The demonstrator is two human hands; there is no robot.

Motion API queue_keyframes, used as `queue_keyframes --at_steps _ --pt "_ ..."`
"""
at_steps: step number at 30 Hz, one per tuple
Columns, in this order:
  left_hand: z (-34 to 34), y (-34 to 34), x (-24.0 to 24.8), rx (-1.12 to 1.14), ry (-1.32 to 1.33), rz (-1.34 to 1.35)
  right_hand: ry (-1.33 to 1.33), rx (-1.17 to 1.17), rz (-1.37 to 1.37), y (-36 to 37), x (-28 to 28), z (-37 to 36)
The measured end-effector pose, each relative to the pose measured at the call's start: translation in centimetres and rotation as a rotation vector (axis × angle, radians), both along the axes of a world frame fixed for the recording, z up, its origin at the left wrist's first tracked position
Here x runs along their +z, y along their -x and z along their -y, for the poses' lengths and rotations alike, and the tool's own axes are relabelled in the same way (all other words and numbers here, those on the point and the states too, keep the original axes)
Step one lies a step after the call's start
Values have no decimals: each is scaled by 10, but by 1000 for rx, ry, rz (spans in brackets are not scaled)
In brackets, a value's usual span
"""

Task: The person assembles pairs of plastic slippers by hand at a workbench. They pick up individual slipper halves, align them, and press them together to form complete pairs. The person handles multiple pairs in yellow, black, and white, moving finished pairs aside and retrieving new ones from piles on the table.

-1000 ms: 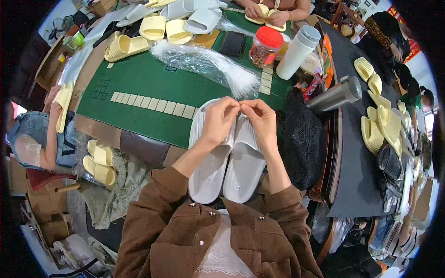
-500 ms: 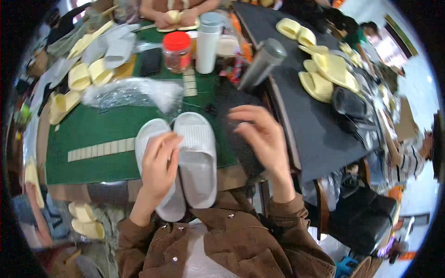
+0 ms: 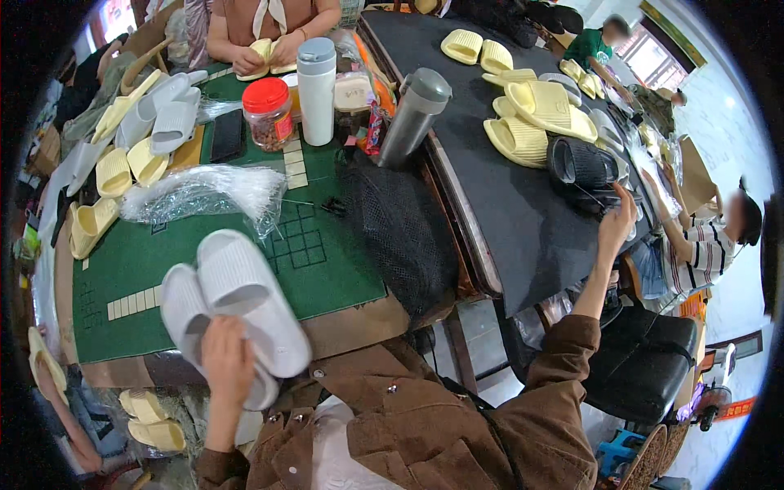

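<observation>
My left hand [image 3: 227, 359] is closed on a pair of light grey slide slippers [image 3: 247, 286] with ribbed straps, its fingers at their inner edges. The slippers lie tilted side by side over the front edge of the green-topped table [image 3: 343, 282]. Far to the right, my right hand [image 3: 618, 222] reaches over the dark table, fingers pinched beside a black ribbed slipper [image 3: 581, 162]. What they pinch is too small to make out.
A clear bag of thin white strands [image 3: 208, 192], a red-lidded jar [image 3: 268, 114], a white bottle [image 3: 317, 90] and a steel flask [image 3: 412, 118] stand on the green table. Cream slippers [image 3: 549, 106] pile on the dark table [image 3: 474, 188]. Across sits a person holding cream slippers [image 3: 263, 57].
My right hand has swung from above the green table to the black slipper on the right. My left hand has gripped the grey slippers, which now lie further left and tilted.
</observation>
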State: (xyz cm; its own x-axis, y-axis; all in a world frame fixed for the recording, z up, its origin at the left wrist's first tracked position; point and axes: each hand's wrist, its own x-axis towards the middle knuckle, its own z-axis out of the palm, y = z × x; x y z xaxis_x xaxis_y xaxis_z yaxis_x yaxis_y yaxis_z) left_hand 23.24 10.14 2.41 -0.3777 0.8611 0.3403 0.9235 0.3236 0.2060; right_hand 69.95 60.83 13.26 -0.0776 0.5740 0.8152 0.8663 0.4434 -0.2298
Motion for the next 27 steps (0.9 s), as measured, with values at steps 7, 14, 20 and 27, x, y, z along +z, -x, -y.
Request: queue_keyframes --at_steps 7,14,20,27 --pt "79 129 5 248 -62 25 221 158 -262 -71 -9 -38" --pt "148 282 -13 423 -75 18 398 271 -300 -58 5 -24" --pt "139 285 -34 521 -91 -132 847 344 -333 -34 53 16" --pt "134 284 -37 520 -55 -133 741 131 12 -16 17 -21"
